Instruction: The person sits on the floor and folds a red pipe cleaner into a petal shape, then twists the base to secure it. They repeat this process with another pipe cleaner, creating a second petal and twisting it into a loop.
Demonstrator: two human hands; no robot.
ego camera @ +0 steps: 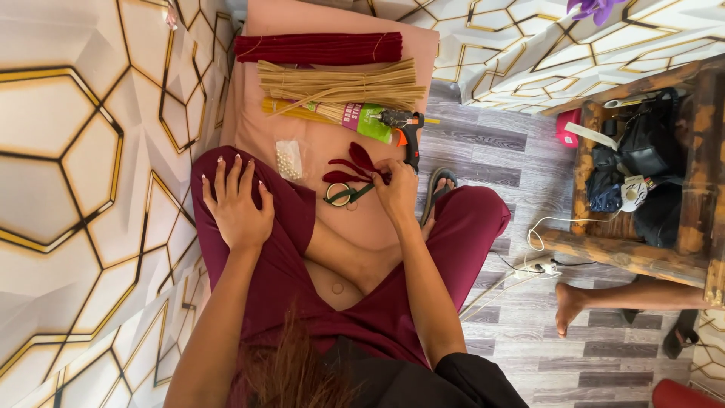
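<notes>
A person sits cross-legged on the floor, right hand (pixel 394 185) reaching forward to a cluster of dark red petals (pixel 355 165) laid on a pink mat (pixel 332 30). The fingers are pressed together at the petals' near edge, apparently pinching one, though the exact grip is partly hidden. The petals lie just ahead and to the left of that hand, their long axes fanning away from it. A green tape roll (pixel 340 194) sits touching the petals' near side, just beside the hand. The left hand (pixel 236 200) rests flat, fingers spread, on the maroon-clad knee, holding nothing and well farther from the petals than the right. A glue gun (pixel 405 128) lies just beyond the right hand, a small bag of beads (pixel 289 159) to the left, and bundles of sticks (pixel 340 85) farther up the mat.
</notes>
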